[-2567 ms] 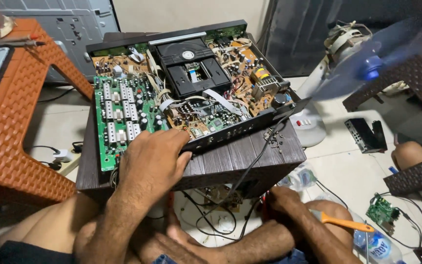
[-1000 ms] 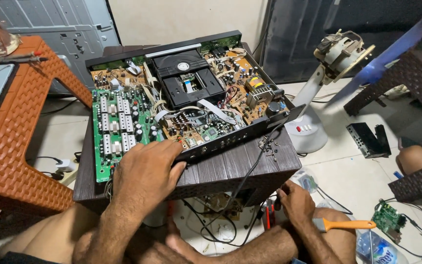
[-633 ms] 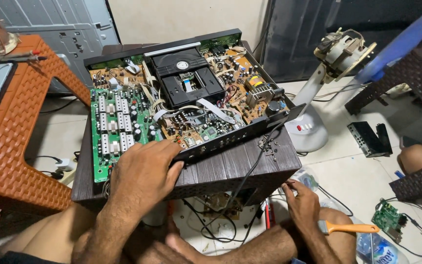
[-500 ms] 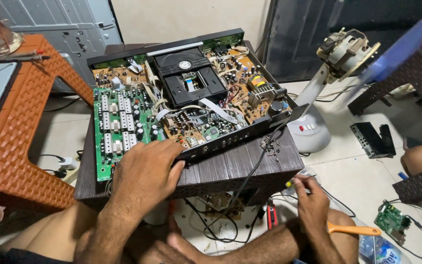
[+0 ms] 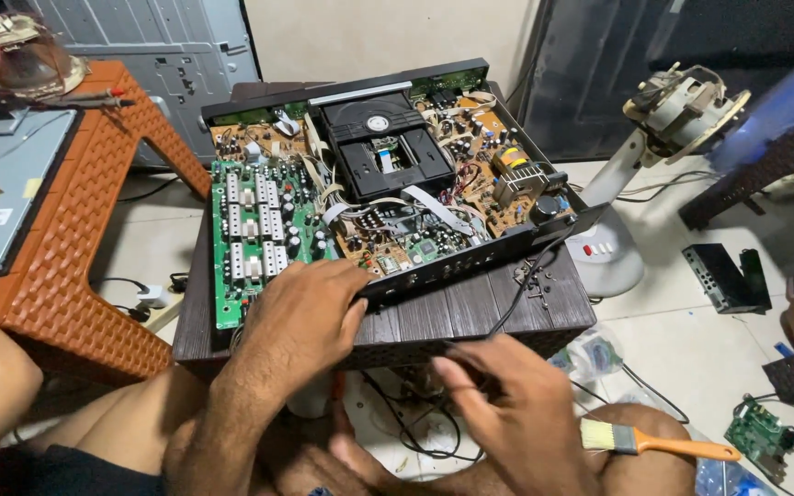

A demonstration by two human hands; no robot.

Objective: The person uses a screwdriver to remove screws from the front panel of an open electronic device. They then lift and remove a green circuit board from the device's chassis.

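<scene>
An opened disc player (image 5: 388, 197) with its cover off lies on a small dark wooden stool (image 5: 470, 312). Inside it show green and brown circuit boards and a black disc drive in the middle. My left hand (image 5: 300, 321) rests palm-down on the player's front left corner, pressing on its front edge. Lower down, my right hand (image 5: 503, 404) hovers in front of the stool, fingers loosely spread and holding nothing. A black cable (image 5: 526, 285) hangs from the player over the stool's edge just above that hand.
A paintbrush with an orange handle (image 5: 659, 444) lies on my right knee. An orange plastic table (image 5: 66, 230) stands to the left. A bare fan motor on a white stand (image 5: 654, 147), a black box (image 5: 723, 276) and a small green board (image 5: 757, 432) sit on the tiled floor to the right.
My right hand has let go of the orange-handled brush, left it on my knee, and risen up toward the stool's front. My left hand has stayed on the player.
</scene>
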